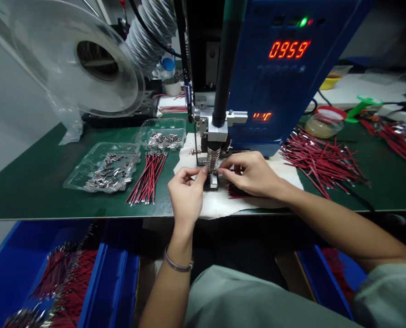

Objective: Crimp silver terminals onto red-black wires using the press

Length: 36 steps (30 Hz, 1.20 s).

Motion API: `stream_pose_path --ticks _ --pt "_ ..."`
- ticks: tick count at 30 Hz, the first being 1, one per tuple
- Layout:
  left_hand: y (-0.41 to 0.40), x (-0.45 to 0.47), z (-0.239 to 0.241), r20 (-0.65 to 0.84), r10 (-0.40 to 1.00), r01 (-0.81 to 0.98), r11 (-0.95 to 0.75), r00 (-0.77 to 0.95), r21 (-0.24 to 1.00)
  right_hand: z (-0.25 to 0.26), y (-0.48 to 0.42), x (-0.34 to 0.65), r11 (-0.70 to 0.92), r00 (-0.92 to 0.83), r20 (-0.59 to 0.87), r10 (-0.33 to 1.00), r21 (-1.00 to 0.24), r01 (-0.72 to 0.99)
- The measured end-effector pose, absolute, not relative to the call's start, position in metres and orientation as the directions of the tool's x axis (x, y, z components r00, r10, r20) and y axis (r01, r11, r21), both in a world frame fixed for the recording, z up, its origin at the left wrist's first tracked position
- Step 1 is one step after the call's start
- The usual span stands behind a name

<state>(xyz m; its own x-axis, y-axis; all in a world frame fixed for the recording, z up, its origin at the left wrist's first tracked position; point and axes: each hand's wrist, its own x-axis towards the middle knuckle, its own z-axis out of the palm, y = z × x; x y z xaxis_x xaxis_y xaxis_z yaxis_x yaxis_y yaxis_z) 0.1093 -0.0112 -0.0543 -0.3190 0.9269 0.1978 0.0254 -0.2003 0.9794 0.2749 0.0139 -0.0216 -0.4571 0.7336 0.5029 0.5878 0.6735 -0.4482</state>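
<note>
My left hand (188, 193) is at the foot of the blue bench machine (257, 91), thumb and forefinger pinched together just left of its spring-wrapped plunger (213, 157). From the other side my right hand (252, 173) comes in, its fingertips pinched close to the same spot. Whatever lies between the fingertips is too small to make out. Right below the plunger sits a small metal block (213, 182). Some dark red wires (235, 190) lie under my right hand on a white cloth (219, 207).
To the left are two clear trays of small metal parts (112, 171) (163, 139) and a bundle of red wires (150, 175). A larger wire pile (322, 159) lies right. A clear reel (69, 59) hangs upper left. Blue bins (114, 273) stand below the table edge.
</note>
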Motion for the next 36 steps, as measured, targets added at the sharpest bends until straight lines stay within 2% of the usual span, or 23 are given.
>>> stream_pose_path --ticks 13,19,29,36 --pt "-0.0124 0.1084 -0.0539 0.227 0.927 0.019 -0.232 -0.299 0.973 -0.0226 0.0151 0.2760 0.697 -0.471 0.522 0.711 -0.436 0.570" --pt "-0.0143 0.1074 -0.0534 0.181 0.947 -0.049 -0.201 -0.266 0.978 -0.0233 0.0164 0.2776 0.731 -0.496 0.543 0.677 -0.418 0.540" --pt "-0.0144 0.1072 -0.0522 0.192 0.944 -0.039 -0.209 -0.267 0.977 -0.0242 0.0173 0.2802 0.765 -0.536 0.554 0.637 -0.367 0.529" --pt "-0.0148 0.1064 -0.0531 0.163 0.952 -0.003 -0.169 -0.258 0.986 -0.0239 0.0173 0.2813 0.767 -0.534 0.556 0.636 -0.385 0.513"
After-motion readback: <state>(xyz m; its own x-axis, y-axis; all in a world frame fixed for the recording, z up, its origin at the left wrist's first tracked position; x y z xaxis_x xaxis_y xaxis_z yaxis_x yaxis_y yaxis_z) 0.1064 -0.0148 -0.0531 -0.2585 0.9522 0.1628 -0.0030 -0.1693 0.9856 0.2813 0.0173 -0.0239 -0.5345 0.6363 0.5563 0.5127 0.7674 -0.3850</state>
